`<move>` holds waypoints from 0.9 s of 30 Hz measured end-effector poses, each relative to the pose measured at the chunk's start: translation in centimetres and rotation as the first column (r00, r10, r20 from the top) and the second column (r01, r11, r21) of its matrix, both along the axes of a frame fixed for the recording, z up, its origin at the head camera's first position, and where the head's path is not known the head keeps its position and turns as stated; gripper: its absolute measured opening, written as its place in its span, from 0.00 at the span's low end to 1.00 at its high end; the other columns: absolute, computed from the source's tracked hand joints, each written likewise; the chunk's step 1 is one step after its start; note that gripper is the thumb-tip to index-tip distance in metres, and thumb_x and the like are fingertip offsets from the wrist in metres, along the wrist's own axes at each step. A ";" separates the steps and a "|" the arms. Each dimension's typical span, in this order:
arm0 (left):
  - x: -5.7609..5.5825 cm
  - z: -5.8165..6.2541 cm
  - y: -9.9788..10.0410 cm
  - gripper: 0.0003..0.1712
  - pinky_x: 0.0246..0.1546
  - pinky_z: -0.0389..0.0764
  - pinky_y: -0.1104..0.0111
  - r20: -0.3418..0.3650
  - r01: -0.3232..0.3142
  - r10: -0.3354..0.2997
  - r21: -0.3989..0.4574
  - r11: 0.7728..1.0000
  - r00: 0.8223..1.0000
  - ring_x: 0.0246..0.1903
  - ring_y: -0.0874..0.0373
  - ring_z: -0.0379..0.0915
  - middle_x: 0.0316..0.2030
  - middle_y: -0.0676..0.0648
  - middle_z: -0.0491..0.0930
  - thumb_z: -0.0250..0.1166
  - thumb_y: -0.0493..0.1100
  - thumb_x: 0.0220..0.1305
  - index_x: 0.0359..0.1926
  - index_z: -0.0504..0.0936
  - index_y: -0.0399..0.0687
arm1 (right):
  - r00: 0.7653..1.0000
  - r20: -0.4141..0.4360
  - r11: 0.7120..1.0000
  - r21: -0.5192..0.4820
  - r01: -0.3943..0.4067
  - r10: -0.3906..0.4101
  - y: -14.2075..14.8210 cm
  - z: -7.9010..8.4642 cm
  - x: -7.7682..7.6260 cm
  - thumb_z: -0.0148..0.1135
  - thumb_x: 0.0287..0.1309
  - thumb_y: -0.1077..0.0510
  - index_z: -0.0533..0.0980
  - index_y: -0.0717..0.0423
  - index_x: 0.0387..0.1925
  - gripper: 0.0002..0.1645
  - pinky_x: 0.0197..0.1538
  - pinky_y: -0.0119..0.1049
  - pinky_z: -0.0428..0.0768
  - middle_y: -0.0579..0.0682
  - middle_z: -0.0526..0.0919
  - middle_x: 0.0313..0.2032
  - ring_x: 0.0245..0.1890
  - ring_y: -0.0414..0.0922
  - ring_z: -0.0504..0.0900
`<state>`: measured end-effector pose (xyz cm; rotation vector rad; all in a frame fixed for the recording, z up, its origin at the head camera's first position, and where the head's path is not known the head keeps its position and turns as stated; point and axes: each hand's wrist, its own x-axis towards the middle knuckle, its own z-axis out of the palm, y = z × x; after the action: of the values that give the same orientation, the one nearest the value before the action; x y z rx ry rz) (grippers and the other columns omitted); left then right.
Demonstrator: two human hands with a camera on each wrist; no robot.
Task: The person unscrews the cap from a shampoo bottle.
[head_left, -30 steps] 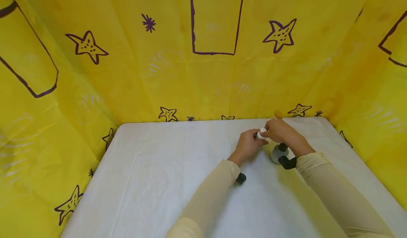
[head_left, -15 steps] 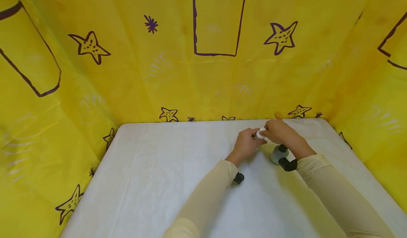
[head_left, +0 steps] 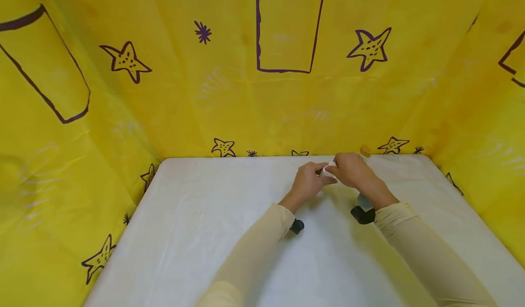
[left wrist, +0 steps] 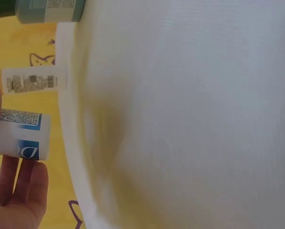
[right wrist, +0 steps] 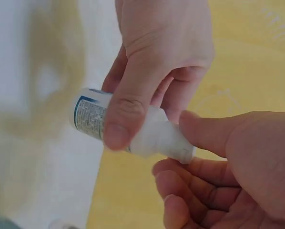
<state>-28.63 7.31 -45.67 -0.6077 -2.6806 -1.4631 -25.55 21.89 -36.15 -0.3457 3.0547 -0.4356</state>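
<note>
My left hand (head_left: 306,180) grips the body of a small white bottle (left wrist: 23,136) with a blue-and-white label, above the far part of the table. In the right wrist view the bottle lies tilted sideways, the left thumb (right wrist: 121,126) across its label. At its other end, my right hand (right wrist: 247,167) pinches the white cap (right wrist: 180,145) between thumb and fingertips. Whether the cap is loose cannot be made out. The head view shows both hands meeting around the bottle, which they mostly hide.
A white bottle with an orange cap (left wrist: 33,80) stands near the far table edge. A grey-green bottle (left wrist: 49,10) with a dark cap stands close by, mostly behind my right forearm in the head view. Yellow patterned cloth (head_left: 283,111) walls the white table (head_left: 197,216) in.
Both hands have moved a little left with the white bottle between them. My right forearm now covers most of the grey-green bottle. The head view has also shifted slightly.
</note>
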 end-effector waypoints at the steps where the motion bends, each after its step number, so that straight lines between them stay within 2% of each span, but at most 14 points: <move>1: 0.0 0.0 -0.2 0.24 0.31 0.67 0.76 0.002 0.001 -0.001 0.008 1.000 1.000 0.34 0.63 0.67 0.32 0.55 0.77 0.77 0.55 0.57 0.56 0.87 0.65 | 1.000 -0.005 1.000 -0.012 0.002 -0.002 -0.1 0.0 0.0 0.62 0.70 0.50 0.79 0.66 0.35 0.20 0.28 0.35 0.69 0.53 0.79 0.23 0.23 0.47 0.75; 6: -0.2 -0.1 -1.3 0.22 0.30 0.71 0.75 0.043 0.018 -0.021 0.067 0.998 0.999 0.34 0.63 0.70 0.34 0.55 0.76 0.77 0.58 0.56 0.52 0.88 0.70 | 1.000 -0.013 0.994 -0.106 0.016 -0.017 -0.9 -0.4 0.1 0.61 0.71 0.51 0.81 0.66 0.36 0.19 0.27 0.34 0.69 0.52 0.80 0.23 0.22 0.46 0.74; 11: -0.4 -0.3 -2.8 0.23 0.36 0.81 0.73 0.108 0.028 -0.042 0.127 0.991 0.993 0.41 0.64 0.80 0.46 0.55 0.81 0.78 0.56 0.55 0.53 0.87 0.65 | 1.000 0.018 0.981 -0.192 0.018 -0.015 -1.9 -0.7 0.2 0.60 0.72 0.52 0.79 0.67 0.40 0.18 0.28 0.35 0.71 0.54 0.81 0.26 0.23 0.46 0.74; 14: -0.4 -0.3 -3.5 0.24 0.40 0.83 0.71 0.131 0.041 -0.063 0.163 0.986 0.989 0.45 0.62 0.83 0.51 0.55 0.83 0.79 0.54 0.54 0.53 0.86 0.62 | 1.000 0.013 0.977 -0.214 0.011 -0.009 -2.3 -0.9 0.4 0.60 0.72 0.53 0.78 0.68 0.45 0.18 0.29 0.35 0.73 0.57 0.83 0.31 0.25 0.46 0.75; 19: -0.1 0.0 -4.3 0.24 0.42 0.83 0.69 0.161 0.075 -0.106 0.189 0.979 0.981 0.45 0.63 0.84 0.47 0.55 0.88 0.80 0.52 0.53 0.52 0.86 0.59 | 0.999 -0.047 0.969 -0.247 -0.028 0.016 -2.5 -0.7 1.0 0.60 0.72 0.55 0.78 0.69 0.46 0.17 0.30 0.35 0.73 0.58 0.84 0.34 0.25 0.46 0.75; 22: 0.2 0.3 -4.8 0.25 0.43 0.83 0.69 0.169 0.088 -0.119 0.177 0.980 0.978 0.45 0.64 0.84 0.46 0.55 0.88 0.80 0.53 0.53 0.52 0.86 0.58 | 0.996 -0.083 0.958 -0.285 -0.047 0.024 -2.6 -0.7 1.4 0.60 0.71 0.55 0.79 0.68 0.46 0.17 0.30 0.35 0.72 0.57 0.83 0.32 0.25 0.46 0.73; 27: 0.9 0.5 -5.7 0.25 0.45 0.83 0.70 0.145 0.074 -0.099 0.165 0.984 0.984 0.44 0.64 0.83 0.49 0.56 0.87 0.79 0.53 0.55 0.54 0.86 0.60 | 0.991 -0.136 0.929 -0.365 -0.063 0.014 -3.2 -1.1 1.9 0.61 0.70 0.54 0.80 0.65 0.47 0.16 0.29 0.36 0.71 0.53 0.79 0.28 0.24 0.44 0.72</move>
<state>-27.74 1.62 -45.20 -0.6333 -2.6413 -1.7954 -23.63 18.67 -37.23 -0.4626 3.0703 -1.0298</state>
